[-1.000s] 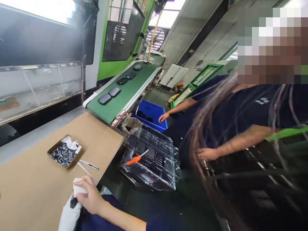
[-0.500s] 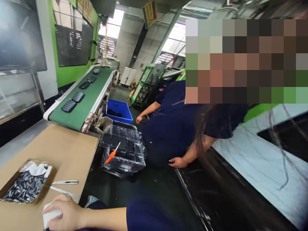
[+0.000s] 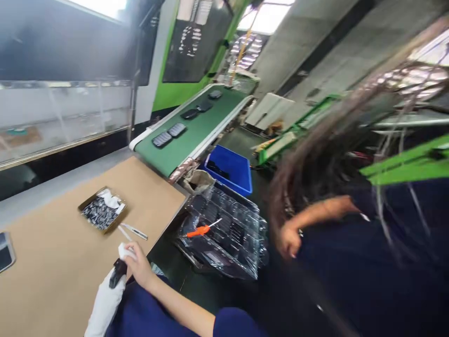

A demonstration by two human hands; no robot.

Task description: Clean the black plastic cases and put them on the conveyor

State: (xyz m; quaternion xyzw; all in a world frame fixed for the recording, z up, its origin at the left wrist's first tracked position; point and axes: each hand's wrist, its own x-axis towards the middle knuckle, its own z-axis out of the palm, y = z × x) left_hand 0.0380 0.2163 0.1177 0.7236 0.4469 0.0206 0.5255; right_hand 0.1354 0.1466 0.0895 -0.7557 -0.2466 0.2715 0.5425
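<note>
My left hand [image 3: 109, 291], in a white glove, comes up from the bottom of the view, its fingers closed on a small black part [image 3: 118, 273]. Right beside it is my bare right hand [image 3: 140, 266], pinching a crumpled white cloth or tissue [image 3: 125, 252] just above that part. Whether the cloth touches the part I cannot tell. On the brown tabletop [image 3: 63, 267] beyond my hands stands a shallow cardboard box [image 3: 111, 223] of small metallic pieces with white paper on top. A utility knife [image 3: 135, 231] lies between the box and my right hand.
Black ribbed parts [image 3: 162, 139] lie on a green conveyor [image 3: 157, 159]. Right of the table stands a plastic-wrapped crate [image 3: 224, 262] with an orange-handled tool [image 3: 199, 231] on top. A blue bin [image 3: 242, 171] sits behind it. A co-worker's arm [image 3: 317, 213] is close on the right. A phone [image 3: 5, 252] lies far left.
My view has turned left, so the table and conveyor appear farther right. My gloved left hand with the black part has come into view beside my right hand, which still holds the white cloth.
</note>
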